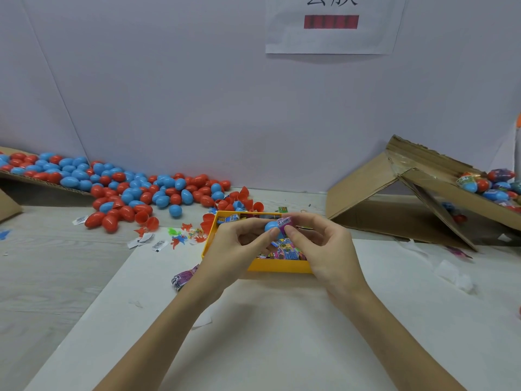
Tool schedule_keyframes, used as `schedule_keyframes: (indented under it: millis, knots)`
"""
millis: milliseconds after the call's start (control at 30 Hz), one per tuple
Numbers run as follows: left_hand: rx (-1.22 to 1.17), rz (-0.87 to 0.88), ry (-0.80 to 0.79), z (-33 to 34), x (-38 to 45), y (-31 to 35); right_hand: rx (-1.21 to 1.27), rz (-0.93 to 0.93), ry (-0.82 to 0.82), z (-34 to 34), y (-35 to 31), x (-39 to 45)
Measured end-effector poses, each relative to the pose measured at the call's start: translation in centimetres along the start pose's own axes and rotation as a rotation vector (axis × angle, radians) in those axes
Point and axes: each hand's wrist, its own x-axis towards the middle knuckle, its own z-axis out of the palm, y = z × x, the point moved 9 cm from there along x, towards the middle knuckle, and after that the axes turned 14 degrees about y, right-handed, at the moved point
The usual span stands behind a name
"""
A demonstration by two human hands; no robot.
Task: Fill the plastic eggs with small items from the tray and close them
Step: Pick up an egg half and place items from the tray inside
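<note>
Above the yellow plastic tray [277, 267] of wrapped packets, the left hand [239, 244] pinches a blue plastic egg half [271, 227] steady — the right hand [318, 244], fingers curled, grips a pink wrapped packet [284, 222] against it, seemingly for filling.

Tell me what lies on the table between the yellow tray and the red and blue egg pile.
In the head view, small plastic toy figures and paper slips lie between the yellow tray and the egg pile.

tray [277, 267]: middle of the table, holding packets [284, 249]
hands: above the tray, left hand [239, 246] and right hand [321, 244] meeting at an egg [271, 226]
egg pile [127, 190]: far-left edge, spilling off a cardboard flap [42, 183]
cardboard box [408, 198]: far-right corner, holding eggs
small toys [183, 235]: left of the tray
</note>
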Motion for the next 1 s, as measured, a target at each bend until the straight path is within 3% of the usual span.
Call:
schedule_keyframes:
  millis: [600,767,1000]
  knots:
    - [0.007,0.069,-0.003,-0.3,0.1,0.7,-0.006,-0.006,-0.057,0.5,-0.3,-0.3]
    - [0.105,0.297,0.108,-0.4,-0.5,2.0,0.087,0.094,-0.039,0.5,0.3,-0.4]
    - [0.391,0.675,0.169,0.1,-1.6,4.1,0.451,0.514,-0.126,1.7,1.7,-1.3]
